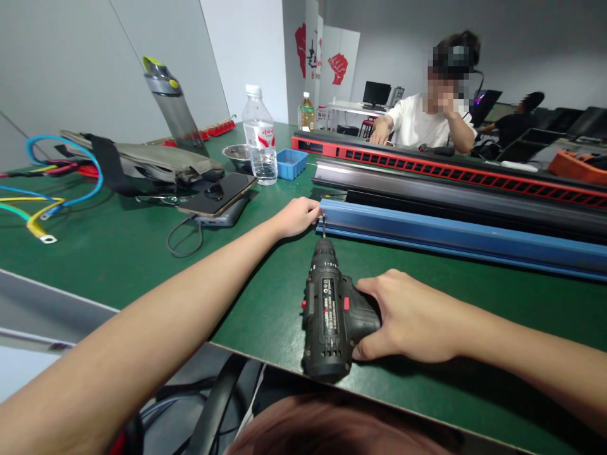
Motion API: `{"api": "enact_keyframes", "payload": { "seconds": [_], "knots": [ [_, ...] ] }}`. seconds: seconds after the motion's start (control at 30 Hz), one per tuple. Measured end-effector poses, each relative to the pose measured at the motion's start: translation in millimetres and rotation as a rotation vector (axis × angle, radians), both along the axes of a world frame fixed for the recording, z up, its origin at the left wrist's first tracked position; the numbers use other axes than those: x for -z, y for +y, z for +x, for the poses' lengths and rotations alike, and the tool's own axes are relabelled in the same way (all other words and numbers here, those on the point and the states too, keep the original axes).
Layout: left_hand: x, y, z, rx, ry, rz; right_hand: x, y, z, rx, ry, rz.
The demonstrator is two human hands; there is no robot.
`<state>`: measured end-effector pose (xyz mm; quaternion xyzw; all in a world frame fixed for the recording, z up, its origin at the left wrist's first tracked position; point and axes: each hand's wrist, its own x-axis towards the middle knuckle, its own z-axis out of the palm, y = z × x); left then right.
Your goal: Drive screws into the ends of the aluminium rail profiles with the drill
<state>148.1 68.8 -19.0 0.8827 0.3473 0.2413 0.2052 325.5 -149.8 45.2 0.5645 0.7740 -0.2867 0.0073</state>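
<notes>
My right hand [408,316] grips a black drill [327,322], its bit reaching the left end of a blue rail [455,230] on the green table [265,303]. My left hand [298,218] touches that end; I can't tell if it grips. I see a phone [220,194] and a water bottle [262,139] leftward; opposite, a person in white [412,123], a monitor [377,93] behind.
</notes>
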Motion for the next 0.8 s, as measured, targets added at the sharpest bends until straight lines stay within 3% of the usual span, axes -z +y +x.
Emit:
{"api": "enact_keyframes", "payload": {
  "seconds": [0.37, 0.8],
  "knots": [
    [-1.2, 2, -1, 0.013, 0.017, 0.028, -5.5, 5, -13, -0.103, -0.156, 0.063],
    [-1.7, 4, -2, -0.002, 0.054, 0.004, 2.6, 6, -12, -0.056, -0.121, 0.064]
  ]
}}
